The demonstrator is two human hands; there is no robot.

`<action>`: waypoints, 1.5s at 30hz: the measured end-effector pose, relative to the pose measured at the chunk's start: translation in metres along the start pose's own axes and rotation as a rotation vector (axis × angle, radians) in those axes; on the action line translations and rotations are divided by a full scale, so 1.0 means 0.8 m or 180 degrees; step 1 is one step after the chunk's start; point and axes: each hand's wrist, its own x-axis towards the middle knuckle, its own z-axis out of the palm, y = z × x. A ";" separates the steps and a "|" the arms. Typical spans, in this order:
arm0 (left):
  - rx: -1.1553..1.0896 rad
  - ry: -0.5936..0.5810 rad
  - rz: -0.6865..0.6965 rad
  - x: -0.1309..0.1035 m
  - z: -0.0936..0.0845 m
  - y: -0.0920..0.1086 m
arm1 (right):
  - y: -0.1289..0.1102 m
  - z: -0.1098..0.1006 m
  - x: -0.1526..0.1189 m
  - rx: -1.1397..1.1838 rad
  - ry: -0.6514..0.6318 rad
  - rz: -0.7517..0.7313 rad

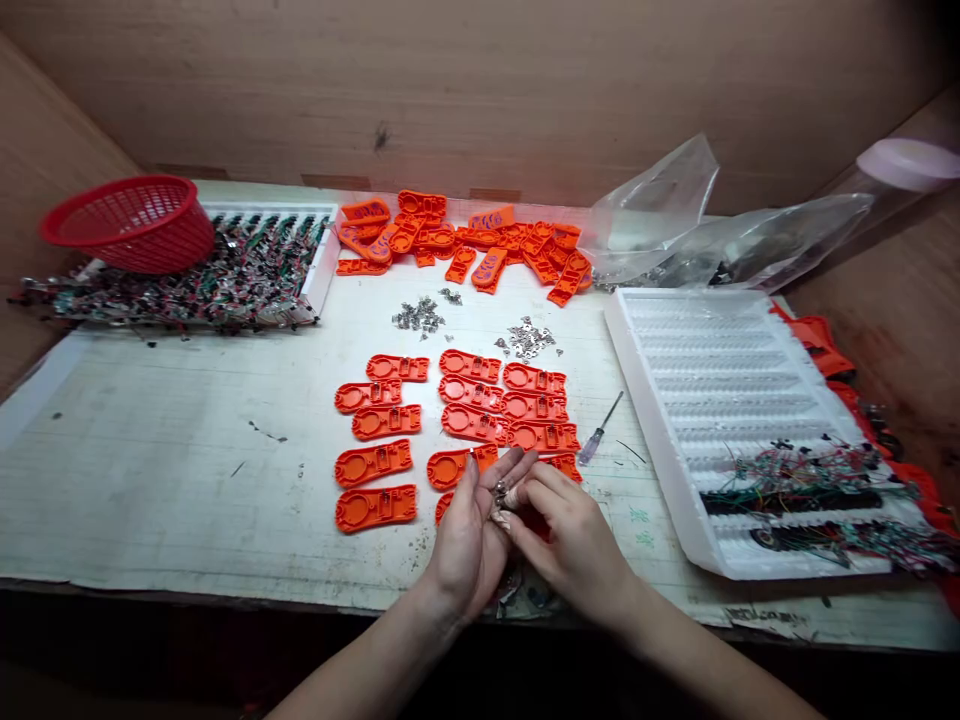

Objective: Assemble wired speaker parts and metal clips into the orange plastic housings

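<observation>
My left hand is turned palm up and cupped, with a few small metal pieces lying in it. My right hand reaches over that palm, thumb and fingertips pinched together at the metal pieces; their exact kind is too small to make out. Under and beyond my hands lie orange plastic housing halves in loose columns, hollow side up. Some of the nearest ones are partly covered by my hands. Farther back are a pile of small spring-like metal parts and a pile of flat metal plates.
A screwdriver lies right of the housings. At right stands a white foam tray with wired parts; plastic bags are behind it. More orange housings are heaped at the back. A red basket rests on wired components at left.
</observation>
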 end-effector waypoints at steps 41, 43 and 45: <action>0.0093 -0.0382 -0.0311 -0.019 0.015 0.010 | 0.003 -0.046 0.010 -0.0609 0.0163 -0.0654; 0.0147 -0.0406 -0.0327 -0.017 0.014 0.008 | 0.002 -0.047 0.011 -0.0665 0.0164 -0.0673; 0.0173 -0.0413 -0.0305 -0.015 0.015 0.006 | 0.001 -0.048 0.012 -0.0714 0.0164 -0.0646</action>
